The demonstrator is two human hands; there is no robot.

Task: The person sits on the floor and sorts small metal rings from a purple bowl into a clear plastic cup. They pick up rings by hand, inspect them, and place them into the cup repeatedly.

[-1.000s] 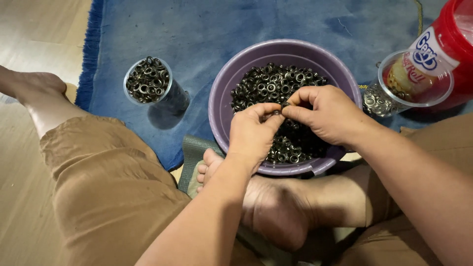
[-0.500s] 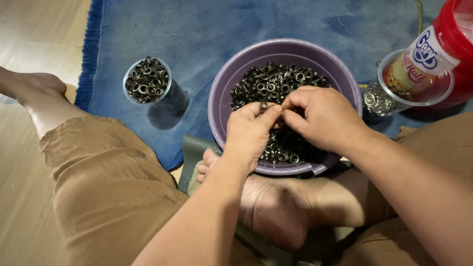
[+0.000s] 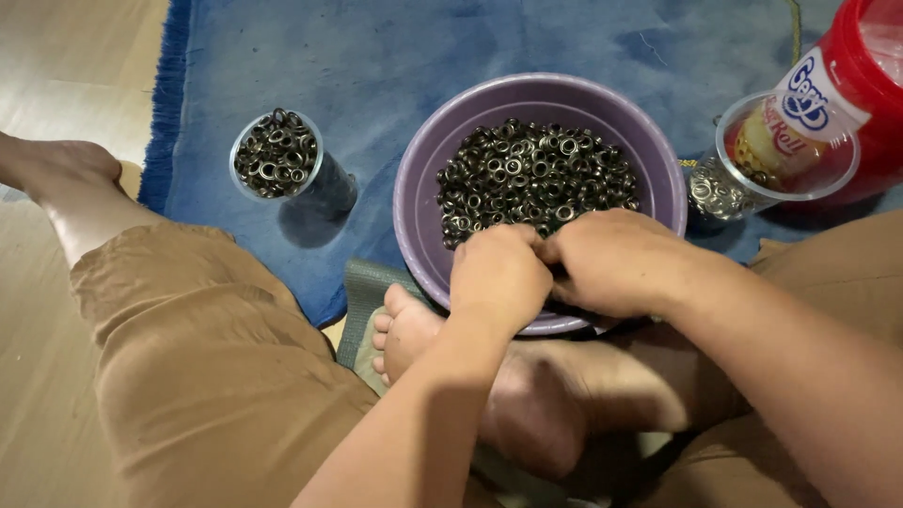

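1. I was watching the head view from my end. Both hands sat low over the near side of the purple bowl (image 3: 419,188), knuckles up, so I mostly saw their backs.
2. The left hand (image 3: 499,277) was curled into a loose fist, fingertips tucked under and pointing at the right one. I couldn't tell what it had pinched, if anything.
3. The right hand (image 3: 616,261) was bent the same way, fingertips meeting the left's just over the pile. Its grip was hidden too, so I couldn't say how far its fingers were apart.
4. The metal rings (image 3: 531,169) were heaped in the bowl, dark and shiny, mostly piled toward the middle and far side. I'd guess the hands stayed right over them so anything dropped would fall back in.
5. The bowl sat on a blue rug (image 3: 376,56), pulled in against the person's bare foot (image 3: 404,329), probably to keep the reach short while sitting cross-legged.
6. A small clear cup (image 3: 282,155) full of the same rings stood left of the bowl, well apart from both hands.
7. To the right a clear cup (image 3: 785,155) held a few pale rings, with a red jar (image 3: 861,89) leaning right behind it.
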